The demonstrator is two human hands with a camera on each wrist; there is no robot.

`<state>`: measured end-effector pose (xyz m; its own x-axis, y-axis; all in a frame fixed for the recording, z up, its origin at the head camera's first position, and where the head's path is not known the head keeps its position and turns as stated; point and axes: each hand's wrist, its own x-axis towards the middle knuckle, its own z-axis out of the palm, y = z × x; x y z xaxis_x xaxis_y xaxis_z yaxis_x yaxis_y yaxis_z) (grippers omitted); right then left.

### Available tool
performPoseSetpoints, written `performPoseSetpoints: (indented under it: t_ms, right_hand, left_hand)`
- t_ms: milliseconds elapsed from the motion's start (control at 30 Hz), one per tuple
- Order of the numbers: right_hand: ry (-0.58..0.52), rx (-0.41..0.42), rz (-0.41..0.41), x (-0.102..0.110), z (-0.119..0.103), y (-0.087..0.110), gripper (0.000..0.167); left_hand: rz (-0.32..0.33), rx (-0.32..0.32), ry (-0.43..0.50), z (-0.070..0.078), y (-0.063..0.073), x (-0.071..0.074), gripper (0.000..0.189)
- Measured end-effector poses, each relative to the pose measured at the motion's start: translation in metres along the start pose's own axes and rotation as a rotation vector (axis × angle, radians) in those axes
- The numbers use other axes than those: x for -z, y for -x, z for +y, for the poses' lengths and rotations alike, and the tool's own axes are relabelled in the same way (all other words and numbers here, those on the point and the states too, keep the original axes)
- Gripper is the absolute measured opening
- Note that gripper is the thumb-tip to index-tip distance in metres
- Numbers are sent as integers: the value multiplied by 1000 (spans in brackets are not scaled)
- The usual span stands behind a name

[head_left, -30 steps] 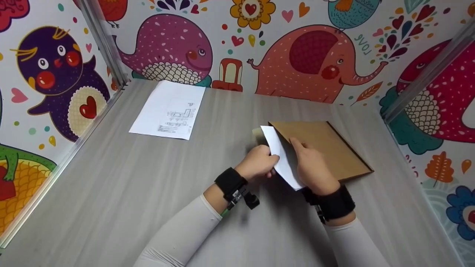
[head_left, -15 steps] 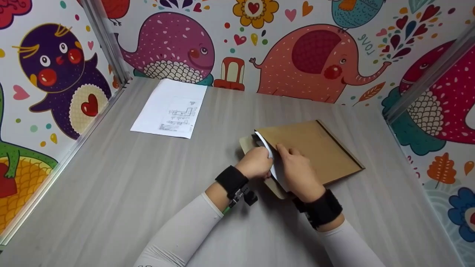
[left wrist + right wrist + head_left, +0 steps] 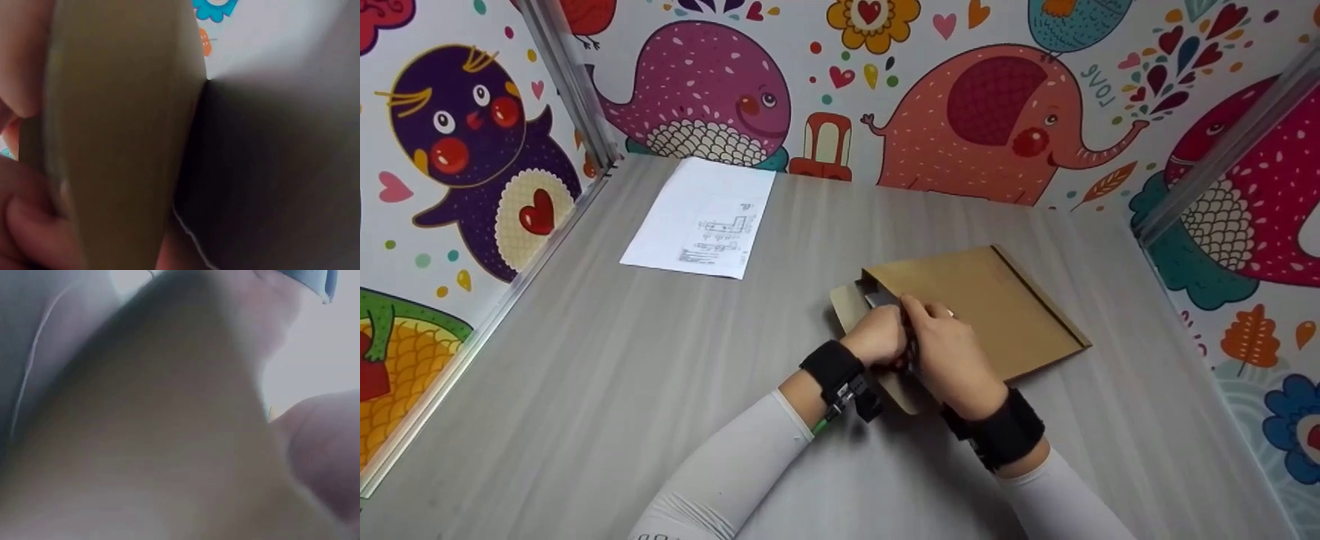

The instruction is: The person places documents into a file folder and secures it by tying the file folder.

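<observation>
A brown cardboard folder [image 3: 982, 300] is tilted above the table at centre right, its mouth facing left and a pale flap [image 3: 849, 301] folded out there. My left hand [image 3: 879, 334] has curled fingers at the mouth, where it was holding a white sheet; only a greyish strip of the sheet [image 3: 877, 299] shows inside. My right hand [image 3: 960, 360] grips the upper panel, fingers on top and thumb hidden. In the left wrist view, fingers [image 3: 34, 225] lie beside a brown panel [image 3: 118, 129]. The blurred folder [image 3: 157, 433] fills most of the right wrist view.
A white sheet with a printed technical drawing [image 3: 701, 221] lies flat at the back left of the grey table [image 3: 547, 375]. Walls with cartoon animals [image 3: 697, 90] stand behind and at both sides, with metal posts [image 3: 574, 82] at the corners.
The white sheet has slid into the folder and is nearly out of sight. The folder has come left and turned slightly, my right hand moving left with it. My left hand stays at the mouth.
</observation>
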<state>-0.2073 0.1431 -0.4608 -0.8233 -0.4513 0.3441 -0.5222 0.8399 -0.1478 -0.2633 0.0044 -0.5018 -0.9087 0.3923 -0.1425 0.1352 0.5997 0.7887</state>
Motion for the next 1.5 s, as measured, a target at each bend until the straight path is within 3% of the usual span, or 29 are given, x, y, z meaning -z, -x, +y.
performPoseSetpoints:
  t_ms: [167,300,467,700,867,1100,1233,1500]
  right_hand:
    - [-17,-48,-21,4,16,-4,60]
    - [-33,-59,-43,10,32,-8,61]
    - [-85,-143,-173,14,46,-13,67]
    - [-114,-171,-286,2,50,-16,68]
    - [-131,-203,-334,-2,51,-16,68]
    - [-138,-215,-259,-2,44,-17,56]
    - [-153,-229,-216,-8,36,-17,46]
    - [-270,-164,-160,-25,15,-18,36]
  left_hand:
    - [-12,78,114,5,5,7,41]
    - [35,63,143,6,7,15,45]
    - [90,75,202,6,10,36,33]
    - [236,122,304,2,19,73,22]
    - [268,101,341,3,21,82,17]
    - [341,33,298,6,17,77,7]
    - [337,17,288,5,15,74,7]
    - [327,-21,264,3,17,70,8]
